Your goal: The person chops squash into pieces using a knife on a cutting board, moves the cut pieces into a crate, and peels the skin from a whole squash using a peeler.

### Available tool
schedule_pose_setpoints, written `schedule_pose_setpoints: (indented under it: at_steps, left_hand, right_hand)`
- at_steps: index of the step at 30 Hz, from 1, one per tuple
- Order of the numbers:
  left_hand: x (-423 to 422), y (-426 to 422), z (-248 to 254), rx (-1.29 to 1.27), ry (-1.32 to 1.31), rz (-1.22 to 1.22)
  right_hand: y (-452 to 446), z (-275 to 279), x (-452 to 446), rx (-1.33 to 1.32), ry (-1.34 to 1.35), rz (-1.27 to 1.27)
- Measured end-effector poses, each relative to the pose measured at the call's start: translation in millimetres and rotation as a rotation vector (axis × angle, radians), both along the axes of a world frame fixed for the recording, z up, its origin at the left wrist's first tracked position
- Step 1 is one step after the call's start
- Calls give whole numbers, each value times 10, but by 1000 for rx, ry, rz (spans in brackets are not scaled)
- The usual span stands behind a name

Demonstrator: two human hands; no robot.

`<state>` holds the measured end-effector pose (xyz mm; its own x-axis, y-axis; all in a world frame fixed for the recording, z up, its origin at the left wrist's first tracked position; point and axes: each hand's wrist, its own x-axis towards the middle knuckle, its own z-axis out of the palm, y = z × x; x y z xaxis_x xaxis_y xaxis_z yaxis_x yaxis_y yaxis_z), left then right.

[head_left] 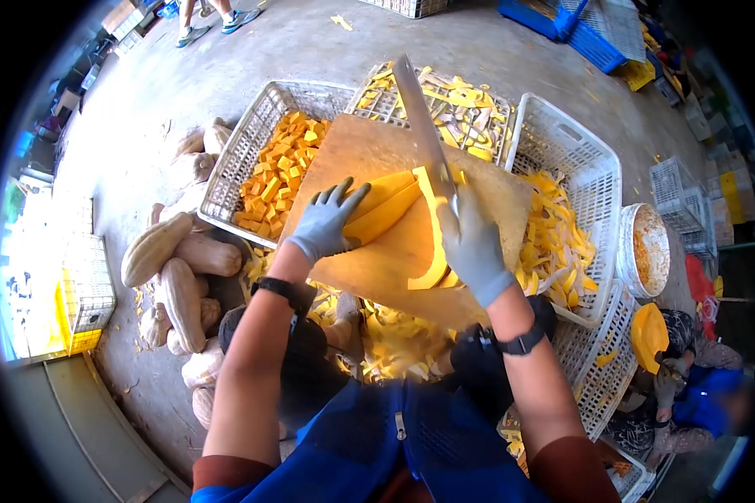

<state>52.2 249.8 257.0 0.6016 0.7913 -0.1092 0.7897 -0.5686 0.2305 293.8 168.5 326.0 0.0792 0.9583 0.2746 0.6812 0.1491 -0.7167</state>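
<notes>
Orange squash pieces (383, 205) lie on a wooden cutting board (352, 155). My left hand (323, 220), in a grey glove, rests on their left end with its fingers apart. In my gloved right hand (474, 239) is a large knife (424, 117), its blade pointing up and away from me, blurred near the handle. A long curved squash slice (434, 243) lies just left of my right hand, separate from the pieces under my left hand along most of its length. The fingers round the knife handle are partly hidden.
A crate of orange cubes (256, 113) stands left of the board, a crate of peelings (608, 168) right. Whole squashes (183, 302) lie on the floor at left. A white bucket (644, 251) and a person in blue (705, 394) are at right.
</notes>
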Motion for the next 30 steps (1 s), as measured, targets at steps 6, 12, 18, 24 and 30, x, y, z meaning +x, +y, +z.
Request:
schedule_pose_setpoints:
  at_steps: [6,12,18,24,30]
  left_hand:
    - [-119,-443,-550,114,-329,536]
    - [-196,-397,-620,45,-394,496]
    - [-181,-381,-660,24,-378,512]
    - [-188,-377,-661,7,-344,533]
    - [-178,-398,-645,12,-309,541]
  right_hand:
    - [172,-1088,-107,-366,-245,70]
    - [7,-431,-182,-395,-83,36]
    - [135,-1060,-423,-474,-130,60]
    - [-94,-493,-330,-442,-89,50]
    - [26,-867,-668,-399,-77,77]
